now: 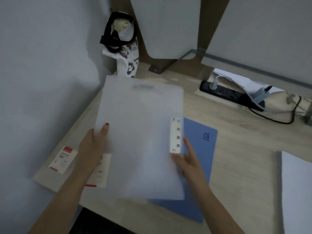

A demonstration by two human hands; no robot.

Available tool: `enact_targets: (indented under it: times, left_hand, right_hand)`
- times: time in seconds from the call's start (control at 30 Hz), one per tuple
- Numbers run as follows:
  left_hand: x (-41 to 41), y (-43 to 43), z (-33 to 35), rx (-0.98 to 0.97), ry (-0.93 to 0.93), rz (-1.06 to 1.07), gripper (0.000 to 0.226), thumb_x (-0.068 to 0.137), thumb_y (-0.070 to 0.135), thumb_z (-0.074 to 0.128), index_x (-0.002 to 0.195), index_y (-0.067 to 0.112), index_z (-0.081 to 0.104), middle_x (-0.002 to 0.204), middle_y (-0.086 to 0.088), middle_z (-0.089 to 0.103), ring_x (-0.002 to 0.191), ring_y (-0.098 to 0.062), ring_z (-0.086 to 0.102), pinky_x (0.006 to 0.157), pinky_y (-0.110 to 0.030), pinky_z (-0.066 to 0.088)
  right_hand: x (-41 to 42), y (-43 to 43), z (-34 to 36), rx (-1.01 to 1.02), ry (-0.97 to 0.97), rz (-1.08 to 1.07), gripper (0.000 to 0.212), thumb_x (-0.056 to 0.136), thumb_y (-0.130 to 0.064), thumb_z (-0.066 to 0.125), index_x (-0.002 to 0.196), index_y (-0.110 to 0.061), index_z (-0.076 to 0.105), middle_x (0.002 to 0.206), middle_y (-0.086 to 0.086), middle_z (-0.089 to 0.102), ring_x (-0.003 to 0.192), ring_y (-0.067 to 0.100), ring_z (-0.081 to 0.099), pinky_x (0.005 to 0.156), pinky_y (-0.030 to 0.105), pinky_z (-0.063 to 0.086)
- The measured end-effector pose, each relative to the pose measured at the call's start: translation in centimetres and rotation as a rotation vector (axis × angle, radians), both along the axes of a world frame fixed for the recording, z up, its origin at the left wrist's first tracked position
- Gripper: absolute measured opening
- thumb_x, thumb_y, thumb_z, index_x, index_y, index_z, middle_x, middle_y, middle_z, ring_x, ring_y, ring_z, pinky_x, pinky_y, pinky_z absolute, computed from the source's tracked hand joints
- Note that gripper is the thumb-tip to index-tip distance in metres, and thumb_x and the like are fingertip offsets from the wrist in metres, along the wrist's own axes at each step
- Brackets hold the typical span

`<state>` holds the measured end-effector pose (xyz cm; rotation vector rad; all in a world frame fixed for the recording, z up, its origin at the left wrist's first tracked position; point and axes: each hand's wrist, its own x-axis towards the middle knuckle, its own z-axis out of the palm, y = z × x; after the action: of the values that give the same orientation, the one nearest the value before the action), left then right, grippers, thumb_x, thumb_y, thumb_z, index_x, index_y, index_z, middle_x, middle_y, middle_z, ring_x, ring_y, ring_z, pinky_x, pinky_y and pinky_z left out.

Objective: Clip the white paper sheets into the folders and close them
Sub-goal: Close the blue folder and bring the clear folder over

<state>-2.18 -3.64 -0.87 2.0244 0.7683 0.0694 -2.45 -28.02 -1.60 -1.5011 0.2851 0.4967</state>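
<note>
A translucent white folder (140, 137) is held above the desk, tilted and motion-blurred, with its white clip strip (176, 135) along the right edge. My left hand (94, 146) grips its left edge, thumb on top. My right hand (187, 159) holds its lower right edge just below the clip, fingers partly behind the sheet. Under it a blue folder (199, 149) lies closed on the desk. A stack of white paper sheets (297, 191) rests at the right edge of the view.
The wooden desk (244, 146) has a black power strip (222, 92) with cables at the back right. A printed tote bag (125, 48) stands in the back corner. Two red-and-white label cards (62, 159) lie at the left, by the wall.
</note>
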Motion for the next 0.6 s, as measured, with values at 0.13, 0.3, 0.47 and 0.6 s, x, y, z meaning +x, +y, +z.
enact_targets:
  times: [0.13,0.3,0.47,0.6]
  left_hand:
    - [1.3,-7.4,-2.3,-0.111,-0.052,-0.082,0.033,0.090,0.045,0.046,0.090,0.013,0.054,0.076,0.010,0.055,0.073,-0.017,0.055,0.057,-0.025,0.036]
    - [1.3,-16.8,-4.6,-0.261,0.009,-0.229,0.023,0.090,0.045,0.046,0.089,0.023,0.051,0.080,0.011,0.058,0.072,-0.006,0.058,0.058,-0.022,0.041]
    - [0.1,-23.0,-6.8,-0.332,0.089,-0.342,0.015,0.092,0.042,0.045,0.086,0.028,0.047,0.084,0.008,0.060,0.073,-0.008,0.059,0.064,-0.026,0.046]
    - [-1.1,-25.2,-8.5,-0.242,0.090,-0.367,0.024,0.093,0.040,0.044,0.098,0.018,0.050,0.095,0.001,0.062,0.081,-0.008,0.059,0.071,-0.029,0.045]
  right_hand:
    - [-1.3,-6.2,-0.8,-0.111,-0.041,-0.224,0.060,0.089,-0.019,0.057,0.139,-0.038,0.033,0.117,-0.001,0.062,0.105,0.016,0.062,0.079,0.025,0.049]
    - [-4.1,-13.8,-3.0,-0.235,0.025,-0.452,0.050,0.088,-0.019,0.058,0.131,-0.039,0.043,0.123,0.006,0.060,0.108,0.023,0.059,0.091,0.039,0.049]
    - [-6.8,-19.0,-4.4,-0.274,0.147,-0.559,0.049,0.089,-0.022,0.057,0.134,-0.033,0.043,0.134,0.008,0.051,0.115,0.023,0.052,0.091,0.035,0.040]
    - [-7.7,-20.6,-5.0,-0.296,0.176,-0.558,0.050,0.091,-0.021,0.054,0.138,-0.030,0.039,0.140,0.000,0.045,0.128,0.019,0.041,0.098,0.030,0.032]
